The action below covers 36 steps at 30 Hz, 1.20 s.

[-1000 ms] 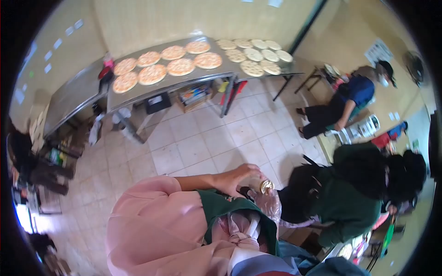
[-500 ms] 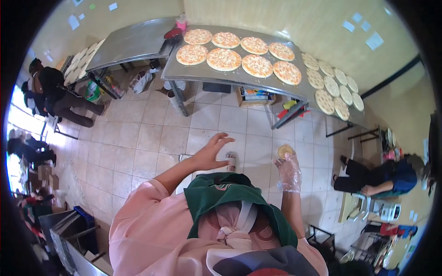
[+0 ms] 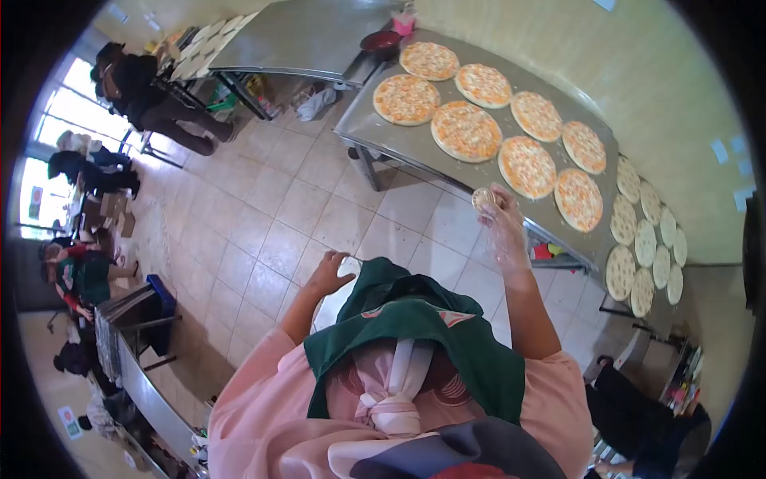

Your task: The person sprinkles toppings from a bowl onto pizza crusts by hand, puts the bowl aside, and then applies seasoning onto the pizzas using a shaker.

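In a clear plastic glove, my right hand (image 3: 504,223) holds a small round tan disc (image 3: 483,201) with a speckled face; its exact kind is unclear. That hand is raised at the front edge of a metal table (image 3: 367,132), where several topped pizzas (image 3: 527,167) lie in two rows. The nearest pizzas are just beyond my fingers. My bare left hand (image 3: 331,273) is low at my left side, fingers and thumb curled at the edge of a white object (image 3: 329,307). My green apron (image 3: 399,319) hides much of that object.
Plain dotted pizza bases (image 3: 645,243) lie on a surface to the right. A dark red bowl (image 3: 381,43) and a pink container (image 3: 404,22) stand at the table's far left corner. A second metal table (image 3: 295,36) adjoins. Co-workers (image 3: 152,92) are at left and lower right.
My right hand has risen from above the floor to the table's front edge with the disc. My left hand, spread before, has dropped to the white object. My view has turned and moved closer.
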Each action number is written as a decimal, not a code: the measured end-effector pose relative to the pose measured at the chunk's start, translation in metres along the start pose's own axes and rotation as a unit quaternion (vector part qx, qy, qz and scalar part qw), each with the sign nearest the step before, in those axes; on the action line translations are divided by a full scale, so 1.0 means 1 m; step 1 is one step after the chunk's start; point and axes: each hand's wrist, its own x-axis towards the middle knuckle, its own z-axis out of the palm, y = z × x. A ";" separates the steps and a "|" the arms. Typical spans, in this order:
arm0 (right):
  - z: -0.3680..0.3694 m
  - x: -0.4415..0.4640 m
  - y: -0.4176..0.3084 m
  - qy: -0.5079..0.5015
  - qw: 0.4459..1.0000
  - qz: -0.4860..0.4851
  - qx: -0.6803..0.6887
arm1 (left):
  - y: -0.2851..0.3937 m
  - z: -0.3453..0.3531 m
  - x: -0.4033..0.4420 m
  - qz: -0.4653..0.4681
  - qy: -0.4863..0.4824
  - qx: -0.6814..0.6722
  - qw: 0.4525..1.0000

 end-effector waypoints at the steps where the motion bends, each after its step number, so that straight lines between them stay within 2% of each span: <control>1: 0.007 0.028 -0.001 -0.012 1.000 0.003 -0.004 | -0.014 0.007 -0.005 -0.022 0.021 -0.016 0.999; 3: 0.022 0.080 0.001 -0.034 0.995 -0.074 -0.061 | -0.043 0.020 -0.013 -0.139 0.033 -0.123 0.982; 4: 0.030 0.106 -0.002 -0.039 0.995 -0.065 -0.068 | -0.062 0.031 -0.019 -0.197 0.023 -0.101 0.975; 6: 0.048 0.159 -0.016 -0.014 0.949 -0.208 -0.237 | -0.089 0.048 -0.028 -0.288 -0.025 -0.054 0.956; 7: 0.057 0.183 -0.021 -0.013 0.948 -0.205 -0.242 | -0.099 0.052 -0.028 -0.322 -0.060 -0.029 0.945; 8: 0.066 0.206 -0.026 0.007 0.925 -0.241 -0.294 | -0.118 0.062 -0.018 -0.319 -0.062 -0.032 0.945; 9: 0.074 0.227 -0.032 0.029 0.897 -0.278 -0.343 | -0.168 0.051 -0.025 -0.307 -0.057 -0.043 0.949; 10: 0.083 0.245 -0.034 0.033 0.895 -0.283 -0.344 | -0.208 0.038 -0.016 -0.294 -0.049 -0.052 0.953; 11: 0.091 0.263 -0.032 0.084 0.838 -0.347 -0.412 | -0.176 0.064 0.058 -0.282 -0.043 -0.060 0.957; 12: 0.100 0.281 -0.031 0.134 0.770 -0.405 -0.475 | -0.212 0.047 0.070 -0.269 -0.038 -0.068 0.960; 14: 0.114 0.310 -0.023 0.155 0.759 -0.405 -0.485 | -0.302 -0.007 0.070 -0.252 -0.041 -0.089 0.963; 16: 0.119 0.326 -0.001 0.172 0.747 -0.399 -0.503 | -0.339 -0.001 0.080 -0.239 -0.052 -0.116 0.963; 18: 0.129 0.340 0.021 0.067 0.740 -0.400 -0.536 | -0.348 0.015 0.098 -0.221 -0.056 -0.145 0.963; 19: 0.131 0.342 0.024 0.063 0.739 -0.391 -0.545 | -0.318 -0.021 0.127 -0.280 0.050 -0.039 0.958; 20: 0.136 0.342 0.023 0.084 0.709 -0.404 -0.572 | -0.328 -0.047 0.156 -0.261 0.048 -0.075 0.961; 21: 0.140 0.342 0.026 0.106 0.679 -0.416 -0.596 | -0.294 -0.088 0.178 -0.295 0.091 -0.099 0.946; 23: 0.144 0.343 0.038 0.129 0.704 -0.382 -0.585 | -0.258 -0.133 0.218 -0.260 0.193 -0.190 0.927; 25: 0.148 0.339 0.034 0.009 0.672 -0.370 -0.642 | -0.231 -0.164 0.253 -0.251 0.176 -0.203 0.930; 26: 0.150 0.343 0.033 0.012 0.670 -0.369 -0.644 | -0.218 -0.177 0.266 -0.249 0.174 -0.204 0.931; 28: 0.154 0.347 0.036 0.140 0.703 -0.382 -0.583 | -0.198 -0.184 0.275 -0.212 0.138 -0.214 0.944; 29: 0.156 0.348 0.037 0.135 0.704 -0.379 -0.585 | -0.203 -0.175 0.276 -0.217 0.136 -0.216 0.942; 31: 0.164 0.350 0.039 0.003 0.667 -0.377 -0.643 | -0.228 -0.148 0.279 -0.211 0.131 -0.152 0.957; 33: 0.174 0.356 0.043 0.020 0.667 -0.387 -0.637 | -0.248 -0.119 0.263 -0.203 0.087 -0.140 0.965; 35: 0.180 0.366 0.048 0.067 0.682 -0.382 -0.620 | -0.248 -0.106 0.237 -0.238 0.016 -0.111 0.965; 36: 0.185 0.367 0.047 0.064 0.683 -0.382 -0.619 | -0.257 -0.098 0.224 -0.242 0.017 -0.111 0.964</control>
